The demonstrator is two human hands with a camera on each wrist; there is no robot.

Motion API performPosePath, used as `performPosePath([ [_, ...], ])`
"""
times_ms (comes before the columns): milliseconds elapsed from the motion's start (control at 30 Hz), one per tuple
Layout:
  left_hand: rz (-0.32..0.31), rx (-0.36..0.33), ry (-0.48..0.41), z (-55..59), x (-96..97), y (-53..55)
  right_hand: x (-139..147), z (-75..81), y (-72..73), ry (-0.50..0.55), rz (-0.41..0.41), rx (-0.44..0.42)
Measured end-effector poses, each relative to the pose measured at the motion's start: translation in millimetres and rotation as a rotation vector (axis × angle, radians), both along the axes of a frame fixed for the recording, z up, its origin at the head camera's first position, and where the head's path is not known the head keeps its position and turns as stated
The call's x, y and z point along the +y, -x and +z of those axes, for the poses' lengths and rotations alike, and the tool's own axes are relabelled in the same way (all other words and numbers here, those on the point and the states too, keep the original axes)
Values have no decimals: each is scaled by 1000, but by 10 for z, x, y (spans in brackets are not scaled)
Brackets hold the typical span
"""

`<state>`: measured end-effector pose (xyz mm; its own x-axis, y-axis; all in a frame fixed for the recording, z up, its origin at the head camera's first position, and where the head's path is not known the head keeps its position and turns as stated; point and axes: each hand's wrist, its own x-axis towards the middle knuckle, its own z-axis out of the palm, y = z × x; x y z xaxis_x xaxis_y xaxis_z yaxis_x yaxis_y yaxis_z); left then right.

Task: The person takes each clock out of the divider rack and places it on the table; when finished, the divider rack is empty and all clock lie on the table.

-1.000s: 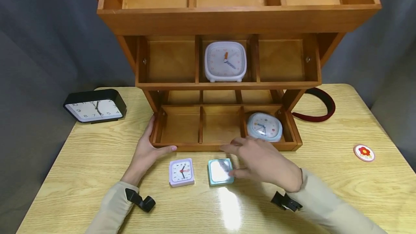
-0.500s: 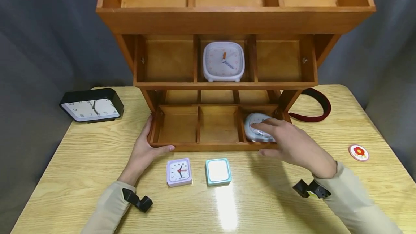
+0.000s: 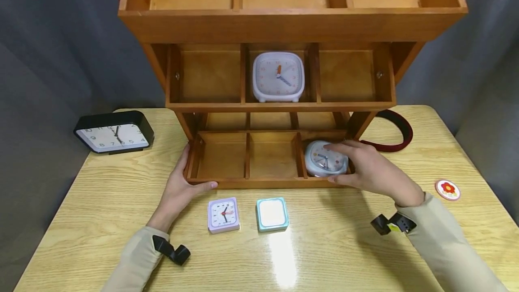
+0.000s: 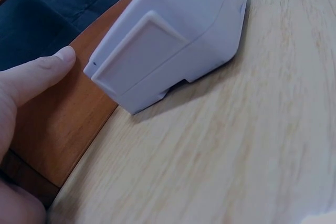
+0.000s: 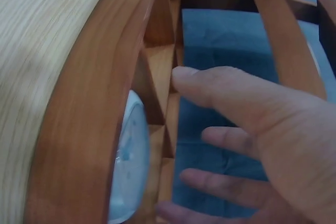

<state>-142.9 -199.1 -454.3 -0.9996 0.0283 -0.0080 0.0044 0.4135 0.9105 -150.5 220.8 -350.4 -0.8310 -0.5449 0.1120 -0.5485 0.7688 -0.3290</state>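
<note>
My left hand [image 3: 180, 188] lies at the front left corner of the bottom drawer [image 3: 227, 184], its thumb straight along the front board and its fingers against the side. My right hand [image 3: 371, 168] is over the drawer's right end. There a light blue clock [image 3: 320, 159] lies face up in the right compartment, partly covered by that hand. In the right wrist view the fingers [image 5: 231, 137] look spread and apart from the clock. On the table before the drawer are a small purple clock [image 3: 223, 215] and a small teal-rimmed square [image 3: 272, 214], its face washed out by glare.
A white clock [image 3: 278, 77] stands in the middle compartment of the drawer above. The top drawer [image 3: 292, 26] juts out over both. At the left is a black clock [image 3: 115, 132]; at the right are a dark red headband [image 3: 399, 132] and a round flower badge [image 3: 448, 190].
My right hand has moved right, from above the teal-rimmed square to the right compartment with the light blue clock. The left hand stays at the drawer corner. The view has shifted slightly.
</note>
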Motion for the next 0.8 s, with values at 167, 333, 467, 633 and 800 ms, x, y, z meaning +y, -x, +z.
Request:
performPosePath([
  [167, 7, -7, -5, 3, -1, -5, 16, -99, 119, 65, -11, -26],
  [333, 5, -3, -7, 6, -3, -10, 3, -219, 234, 86, -33, -49],
  [467, 4, -7, -14, 10, -5, -16, -28, -301, 314, 83, -27, -50],
  [633, 3, -7, -18, 5, -4, -12, -96, -345, 397, 52, 9, -24],
  [800, 11, -1, -17, -10, 2, -14, -172, -362, 440, -5, -9, -69],
])
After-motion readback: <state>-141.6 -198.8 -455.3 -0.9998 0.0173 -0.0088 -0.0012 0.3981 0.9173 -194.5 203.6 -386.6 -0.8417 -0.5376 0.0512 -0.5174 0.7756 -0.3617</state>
